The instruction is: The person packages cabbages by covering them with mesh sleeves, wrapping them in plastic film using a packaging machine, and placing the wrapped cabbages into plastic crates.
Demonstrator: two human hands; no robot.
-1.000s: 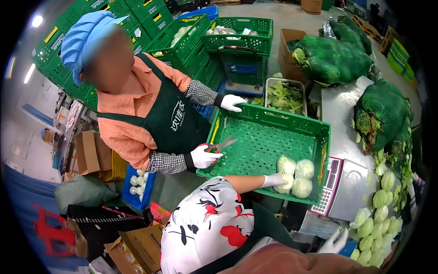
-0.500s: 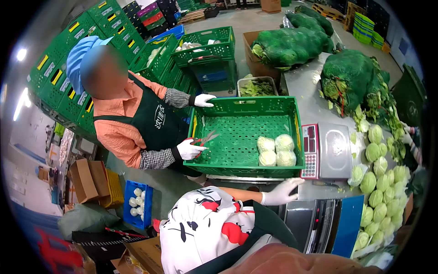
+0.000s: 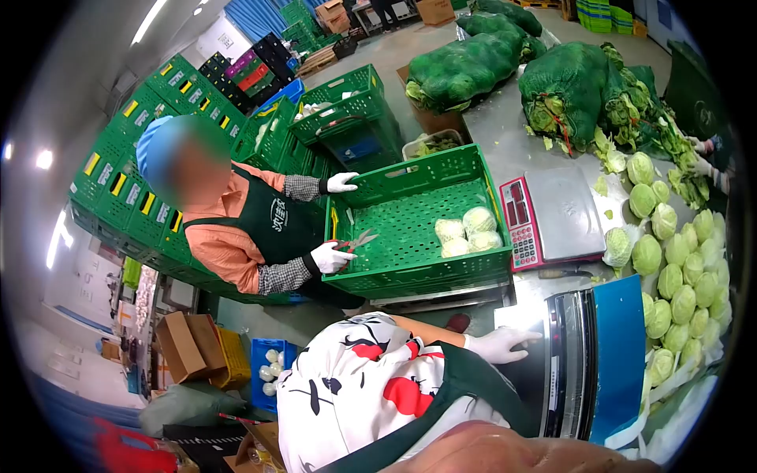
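My left hand [image 3: 503,345], in a white glove, hovers over the near left part of the wrapping machine [image 3: 569,363] with its fingers stretched out and nothing in them. Beyond it is a green crate [image 3: 418,274], where several wrapped cabbages [image 3: 467,232] sit in the near right corner. A red-and-white scale [image 3: 524,225] with a bare metal plate stands right of the crate. Across from me, a co-worker in a blue cap holds red-handled scissors [image 3: 359,240] in one gloved hand and rests the other on the crate's rim. My right hand is out of view.
Unwrapped cabbages [image 3: 682,288] are piled at the right, near a knife [image 3: 564,273]. Green net sacks [image 3: 564,94] lie on the far table. Another person's gloved hands [image 3: 702,158] are at the right edge. Stacked green crates [image 3: 130,189] stand behind the co-worker.
My left hand has let go of a wrapped cabbage in the crate and moved back over the machine. My right hand has left the view. The view has swung to the right.
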